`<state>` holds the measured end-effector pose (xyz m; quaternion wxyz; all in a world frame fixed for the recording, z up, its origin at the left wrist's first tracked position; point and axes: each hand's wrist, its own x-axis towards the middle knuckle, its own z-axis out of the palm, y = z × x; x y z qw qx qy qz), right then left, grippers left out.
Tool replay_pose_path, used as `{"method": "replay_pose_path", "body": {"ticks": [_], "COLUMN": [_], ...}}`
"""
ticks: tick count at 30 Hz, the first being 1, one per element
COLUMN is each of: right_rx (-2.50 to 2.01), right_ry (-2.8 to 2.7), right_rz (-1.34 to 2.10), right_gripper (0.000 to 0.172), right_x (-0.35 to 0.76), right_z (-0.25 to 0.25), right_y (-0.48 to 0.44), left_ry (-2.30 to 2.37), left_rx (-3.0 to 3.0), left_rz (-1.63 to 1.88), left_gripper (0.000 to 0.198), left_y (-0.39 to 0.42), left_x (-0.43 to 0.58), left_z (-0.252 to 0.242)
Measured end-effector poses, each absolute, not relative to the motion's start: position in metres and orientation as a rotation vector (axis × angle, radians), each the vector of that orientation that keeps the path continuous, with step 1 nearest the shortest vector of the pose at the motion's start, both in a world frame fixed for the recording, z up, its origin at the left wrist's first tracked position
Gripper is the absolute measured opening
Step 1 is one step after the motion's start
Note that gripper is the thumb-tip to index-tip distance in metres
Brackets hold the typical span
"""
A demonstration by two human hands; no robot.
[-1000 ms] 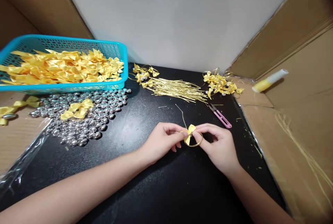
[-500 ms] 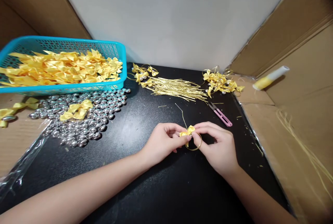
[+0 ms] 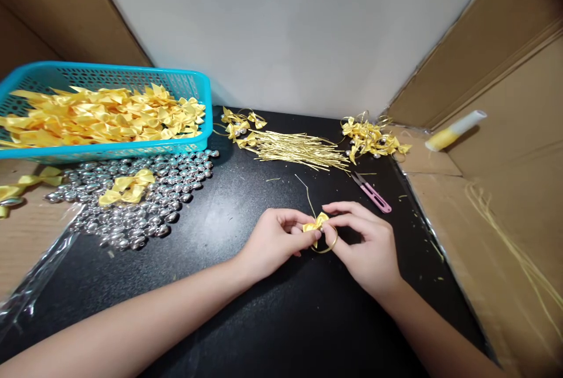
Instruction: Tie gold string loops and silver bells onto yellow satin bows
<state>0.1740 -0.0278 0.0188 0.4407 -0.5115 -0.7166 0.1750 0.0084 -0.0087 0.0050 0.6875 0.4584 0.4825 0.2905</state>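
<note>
Over the black table top (image 3: pixel 246 319), my left hand (image 3: pixel 275 240) and my right hand (image 3: pixel 367 249) meet on one small yellow ribbon bow (image 3: pixel 315 224). The left fingers pinch the bow's left side. The right fingers are closed on a thin gold cord (image 3: pixel 328 245) that loops under the bow, while one free end of the cord sticks up and away toward the far side. Both hands rest low on the table.
A blue basket (image 3: pixel 132 149) of yellow bows stands at the far left, with a heap of silver beads (image 3: pixel 145 202) and loose bows before it. Cut gold cords (image 3: pixel 299 149), finished bows (image 3: pixel 373 140), pink snips (image 3: pixel 372 193) and a glue stick (image 3: pixel 455 130) lie behind. Cardboard walls flank both sides.
The gold loop under the bow has grown smaller and the right fingers have shifted closer to the bow. The bow has turned slightly flatter. Both hands stay in place.
</note>
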Motion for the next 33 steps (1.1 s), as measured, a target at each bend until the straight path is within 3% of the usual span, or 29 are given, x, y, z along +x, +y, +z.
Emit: {"method": "replay_pose_path", "body": {"ticks": [30,33], "right_rx": [-1.200,-1.197], "right_ry": [-1.859,-2.035], "right_rz": [0.501,0.550], "right_gripper": [0.009,0.027], "right_x": [0.178,0.198], "right_z": [0.015,0.020], "right_y": [-0.026,-0.015], "left_ry": [1.087,1.102], "left_rx": [0.952,0.946], "left_rz": [0.755,0.744], "left_gripper": [0.016,0.016], "left_y": [-0.011,-0.010], "left_x": [0.010,0.010], "left_z": [0.003,0.003]}}
